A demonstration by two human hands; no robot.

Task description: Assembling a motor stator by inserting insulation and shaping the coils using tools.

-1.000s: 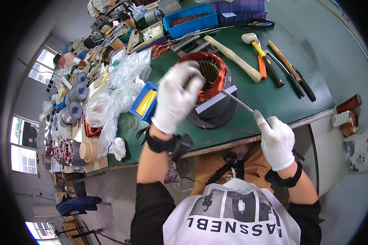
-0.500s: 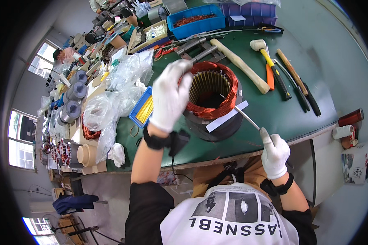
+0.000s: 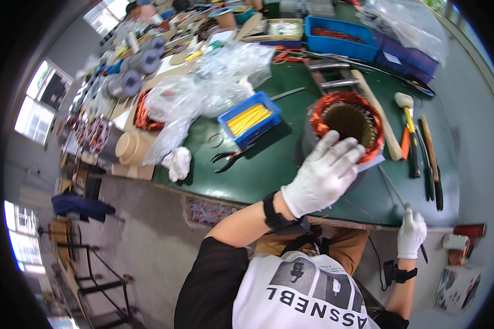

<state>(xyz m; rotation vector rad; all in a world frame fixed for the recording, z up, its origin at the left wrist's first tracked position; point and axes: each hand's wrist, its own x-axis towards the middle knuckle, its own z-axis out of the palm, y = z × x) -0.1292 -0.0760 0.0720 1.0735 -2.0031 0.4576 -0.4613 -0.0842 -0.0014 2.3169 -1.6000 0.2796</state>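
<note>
A stator core with a ring of red copper winding [image 3: 374,118] stands upright on the green bench, its slots lined with pale strips around an open bore. My left hand [image 3: 323,178], in a white glove, lies over the near left rim with fingers stretched toward the bore. Its fingertips appear to touch the winding, and the palm hides part of the core. A white strip [image 3: 372,163] sticks out at the near right side. In my gloved right hand [image 3: 411,233] is a long thin metal tool [image 3: 391,182], its shaft pointing toward the stator, apart from it.
A blue tray [image 3: 260,130] of yellow strips sits left of the stator, with pliers [image 3: 229,158] before it. Right of the stator lie a wooden handle [image 3: 379,115], a mallet [image 3: 410,120] and several long tools. Plastic bags [image 3: 178,96] and blue bins [image 3: 340,48] stand farther back.
My left hand has come down from above the stator's far left side onto its near rim. My right hand has drawn the tool away from the stator. The view has shifted left.
</note>
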